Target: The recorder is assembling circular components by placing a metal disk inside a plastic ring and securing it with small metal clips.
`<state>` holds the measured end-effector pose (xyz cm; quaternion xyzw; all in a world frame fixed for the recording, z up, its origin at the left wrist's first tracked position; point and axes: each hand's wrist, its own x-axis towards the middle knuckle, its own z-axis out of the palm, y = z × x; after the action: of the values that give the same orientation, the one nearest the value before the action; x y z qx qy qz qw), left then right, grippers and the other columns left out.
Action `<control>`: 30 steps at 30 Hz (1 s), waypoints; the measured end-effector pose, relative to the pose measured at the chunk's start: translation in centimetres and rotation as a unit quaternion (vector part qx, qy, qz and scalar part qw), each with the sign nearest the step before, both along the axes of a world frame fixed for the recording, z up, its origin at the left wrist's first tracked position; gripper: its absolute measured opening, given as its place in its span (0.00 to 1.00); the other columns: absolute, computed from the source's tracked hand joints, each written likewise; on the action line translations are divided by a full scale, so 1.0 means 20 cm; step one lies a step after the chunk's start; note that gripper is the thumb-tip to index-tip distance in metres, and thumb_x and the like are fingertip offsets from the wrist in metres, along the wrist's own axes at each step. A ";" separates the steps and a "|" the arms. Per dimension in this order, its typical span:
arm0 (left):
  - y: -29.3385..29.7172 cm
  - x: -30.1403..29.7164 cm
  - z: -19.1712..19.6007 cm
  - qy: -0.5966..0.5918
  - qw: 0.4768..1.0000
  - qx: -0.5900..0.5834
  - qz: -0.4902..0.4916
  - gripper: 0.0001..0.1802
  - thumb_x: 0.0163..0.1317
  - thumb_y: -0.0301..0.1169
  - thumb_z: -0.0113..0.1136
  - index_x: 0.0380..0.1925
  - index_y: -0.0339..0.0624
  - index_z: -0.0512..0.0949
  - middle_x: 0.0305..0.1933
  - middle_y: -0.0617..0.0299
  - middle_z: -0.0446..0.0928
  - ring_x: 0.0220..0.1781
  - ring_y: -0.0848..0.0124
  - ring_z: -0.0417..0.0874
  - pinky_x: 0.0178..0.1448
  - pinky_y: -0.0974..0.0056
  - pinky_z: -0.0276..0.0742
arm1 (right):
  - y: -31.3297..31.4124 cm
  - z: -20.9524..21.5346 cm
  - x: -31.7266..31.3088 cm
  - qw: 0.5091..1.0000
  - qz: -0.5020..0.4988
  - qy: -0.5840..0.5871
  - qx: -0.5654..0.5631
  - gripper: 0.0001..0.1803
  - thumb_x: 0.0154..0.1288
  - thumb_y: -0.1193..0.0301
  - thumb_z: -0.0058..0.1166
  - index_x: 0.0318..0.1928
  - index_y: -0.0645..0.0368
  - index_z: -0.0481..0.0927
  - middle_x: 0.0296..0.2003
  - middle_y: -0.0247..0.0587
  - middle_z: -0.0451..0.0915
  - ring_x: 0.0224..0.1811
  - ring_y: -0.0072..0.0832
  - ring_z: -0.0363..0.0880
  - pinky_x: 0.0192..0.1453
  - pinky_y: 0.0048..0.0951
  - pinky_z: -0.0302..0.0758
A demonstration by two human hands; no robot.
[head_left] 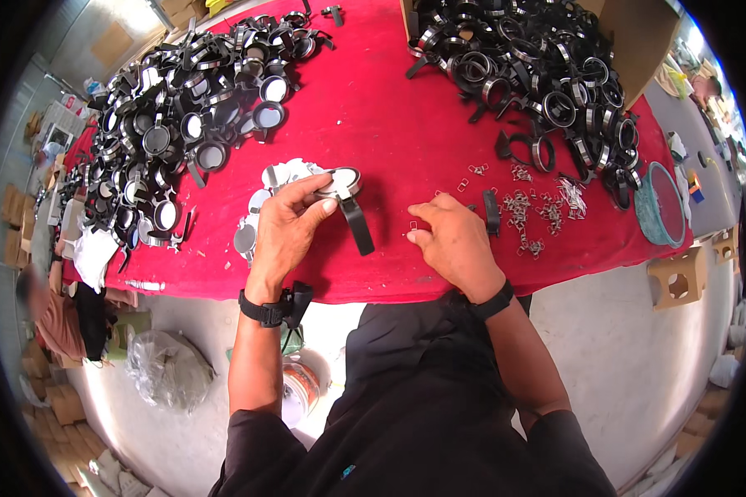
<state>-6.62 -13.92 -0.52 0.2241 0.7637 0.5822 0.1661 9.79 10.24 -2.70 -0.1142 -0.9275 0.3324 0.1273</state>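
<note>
My left hand (294, 219) is closed on the rim of a round, silver-edged mirror with a black strap (356, 228), which hangs down toward the table's near edge. To the right, apart from it, my right hand (462, 247) pinches a small metal wire loop (414, 224) between thumb and forefinger. Beside that hand lies a short black strap piece (491, 212). Several similar wire loops (518, 207) are scattered just past it, next to a little heap of thin metal pins (572, 197). Pale round discs (245, 238) lie behind my left hand.
A big heap of strapped round mirrors (211, 156) covers the table's left side. More black rings with straps (558, 109) spill from a cardboard box (645, 50) at the far right. A teal basin (661, 205) stands at the red tablecloth's (365, 91) right edge.
</note>
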 end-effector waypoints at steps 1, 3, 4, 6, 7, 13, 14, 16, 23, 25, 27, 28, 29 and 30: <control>-0.01 0.00 -0.01 0.012 1.000 0.010 0.002 0.23 0.75 0.23 0.76 0.68 0.32 0.87 0.59 0.56 0.91 0.54 0.72 0.90 0.63 0.65 0.87 | -0.02 -0.02 0.00 1.000 0.013 0.014 0.020 0.15 0.70 0.72 0.72 0.56 0.57 0.92 0.47 0.50 0.87 0.50 0.54 0.90 0.54 0.53 0.86; 0.00 0.01 -0.05 0.008 1.000 0.014 -0.016 0.23 0.75 0.22 0.76 0.68 0.32 0.87 0.59 0.56 0.91 0.54 0.71 0.90 0.63 0.65 0.87 | -0.03 -0.05 0.00 0.998 0.026 0.027 0.040 0.13 0.70 0.72 0.72 0.54 0.56 0.92 0.47 0.50 0.86 0.50 0.55 0.89 0.54 0.55 0.85; 0.02 0.01 -0.07 0.005 1.000 0.009 -0.026 0.23 0.75 0.22 0.75 0.68 0.31 0.87 0.59 0.56 0.91 0.54 0.71 0.90 0.63 0.65 0.87 | -0.02 -0.07 0.00 0.998 0.031 0.016 0.060 0.11 0.69 0.74 0.70 0.51 0.57 0.91 0.44 0.50 0.84 0.50 0.54 0.88 0.54 0.56 0.85; 0.06 0.02 -0.10 0.005 0.999 0.023 -0.040 0.22 0.75 0.22 0.76 0.67 0.32 0.88 0.60 0.56 0.90 0.56 0.70 0.90 0.64 0.64 0.88 | 0.00 -0.10 0.01 0.996 0.035 0.004 0.079 0.09 0.68 0.76 0.69 0.48 0.57 0.90 0.42 0.50 0.83 0.50 0.54 0.88 0.54 0.57 0.84; 0.09 0.04 -0.12 -0.014 0.998 0.014 -0.054 0.23 0.75 0.21 0.75 0.68 0.31 0.86 0.62 0.56 0.90 0.59 0.69 0.90 0.67 0.63 0.88 | 0.03 -0.11 0.02 0.994 0.019 0.017 0.106 0.07 0.67 0.77 0.68 0.45 0.58 0.88 0.42 0.50 0.82 0.49 0.53 0.87 0.53 0.57 0.84; 0.35 0.12 -0.17 0.027 0.992 0.020 -0.123 0.22 0.75 0.24 0.76 0.67 0.34 0.87 0.66 0.55 0.89 0.64 0.67 0.90 0.70 0.59 0.87 | 0.18 -0.11 0.06 0.979 -0.103 0.059 0.163 0.06 0.67 0.79 0.64 0.43 0.59 0.84 0.42 0.50 0.80 0.46 0.54 0.86 0.48 0.56 0.83; 0.38 0.13 -0.17 0.026 0.991 0.010 -0.127 0.22 0.75 0.24 0.76 0.67 0.34 0.87 0.66 0.55 0.89 0.64 0.67 0.90 0.70 0.59 0.87 | 0.19 -0.10 0.06 0.979 -0.103 0.060 0.164 0.06 0.67 0.79 0.64 0.43 0.59 0.84 0.42 0.50 0.80 0.46 0.54 0.86 0.48 0.56 0.83; 0.41 0.14 -0.17 0.119 0.982 -0.033 -0.142 0.22 0.75 0.26 0.76 0.67 0.37 0.88 0.67 0.52 0.89 0.67 0.61 0.89 0.72 0.57 0.85 | 0.18 -0.09 0.07 0.982 -0.089 0.109 0.123 0.02 0.74 0.77 0.64 0.42 0.60 0.83 0.42 0.50 0.82 0.46 0.55 0.86 0.48 0.56 0.83; 0.37 0.11 -0.17 0.116 0.978 -0.081 -0.153 0.30 0.73 0.27 0.78 0.74 0.41 0.83 0.70 0.50 0.85 0.65 0.59 0.90 0.71 0.56 0.85 | 0.13 -0.03 0.08 0.972 -0.111 0.093 -0.182 0.04 0.75 0.78 0.65 0.47 0.63 0.85 0.38 0.50 0.88 0.40 0.48 0.90 0.47 0.45 0.84; 0.35 0.14 -0.10 0.141 0.976 -0.091 -0.142 0.31 0.72 0.28 0.79 0.74 0.41 0.83 0.70 0.51 0.85 0.64 0.62 0.90 0.68 0.57 0.86 | 0.11 -0.04 0.08 0.949 -0.108 0.099 -0.278 0.06 0.72 0.80 0.66 0.47 0.63 0.86 0.36 0.49 0.88 0.37 0.44 0.89 0.46 0.42 0.83; 0.31 0.19 0.06 0.181 0.972 -0.118 -0.097 0.35 0.69 0.30 0.81 0.76 0.43 0.81 0.71 0.52 0.85 0.62 0.65 0.89 0.63 0.59 0.86 | 0.09 -0.06 0.08 0.955 -0.115 0.119 -0.247 0.05 0.72 0.80 0.67 0.46 0.63 0.86 0.36 0.49 0.88 0.37 0.44 0.89 0.46 0.42 0.83; 0.28 0.20 0.17 0.207 0.969 -0.117 -0.073 0.37 0.68 0.30 0.83 0.76 0.44 0.81 0.70 0.52 0.85 0.61 0.66 0.89 0.61 0.60 0.86 | 0.09 -0.07 0.09 0.958 -0.118 0.129 -0.229 0.05 0.71 0.80 0.67 0.45 0.63 0.86 0.37 0.49 0.88 0.38 0.44 0.89 0.46 0.43 0.83; 0.20 0.21 0.31 0.171 0.978 -0.064 -0.102 0.35 0.68 0.32 0.81 0.74 0.40 0.83 0.69 0.53 0.85 0.60 0.66 0.89 0.59 0.62 0.85 | 0.09 -0.09 0.09 0.955 -0.112 0.143 -0.235 0.04 0.70 0.81 0.67 0.43 0.62 0.86 0.37 0.50 0.88 0.40 0.47 0.90 0.46 0.44 0.83; 0.11 0.25 0.48 0.089 0.981 0.055 -0.163 0.32 0.68 0.34 0.78 0.70 0.33 0.85 0.63 0.52 0.87 0.59 0.64 0.89 0.60 0.61 0.85 | 0.08 -0.11 0.09 0.956 -0.115 0.166 -0.215 0.03 0.70 0.80 0.67 0.42 0.63 0.86 0.37 0.51 0.88 0.41 0.50 0.89 0.48 0.48 0.83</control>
<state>-1.61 -11.82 9.00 0.4056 0.6954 0.5660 0.1773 11.63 11.91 -4.95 -0.1876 -0.7806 0.5215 0.2890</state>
